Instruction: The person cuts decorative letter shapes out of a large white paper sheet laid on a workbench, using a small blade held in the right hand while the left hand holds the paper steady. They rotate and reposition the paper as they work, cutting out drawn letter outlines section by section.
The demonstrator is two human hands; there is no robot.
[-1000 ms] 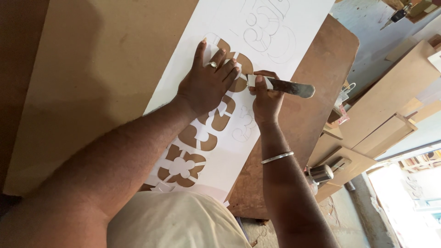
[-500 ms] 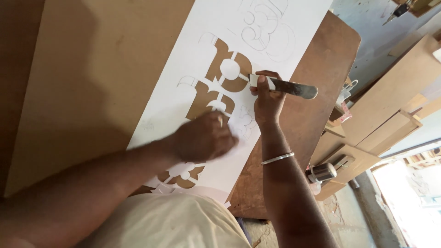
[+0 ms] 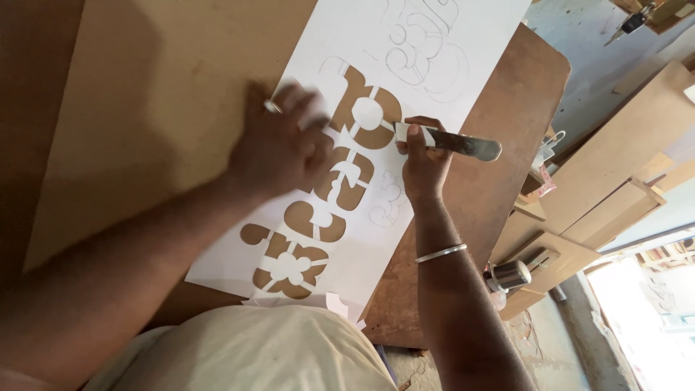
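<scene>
Since half a second ago, the left hand has slid up the white paper stencil, fingers curled, pressing it onto the brown board. Right hand grips the metal-handled knife at a cutout's edge.

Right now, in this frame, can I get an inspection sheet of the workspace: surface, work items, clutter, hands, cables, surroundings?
Surface: brown board lying on a darker wooden table; bare parts look plain.
Job's things: long white paper sheet with ornamental shapes cut out, board showing through; pencil outlines uncut at the far end. Flat metal cutting tool.
Clutter: small paper scraps at the near edge.
Hands: left hand blurred, resting on the sheet's left side, ring on one finger; right hand closed on the tool at a cutout's edge, bangle on the wrist.
Cables: nothing seen.
Surroundings: stacked wooden boards at right, a metal cylindrical object below them.
</scene>
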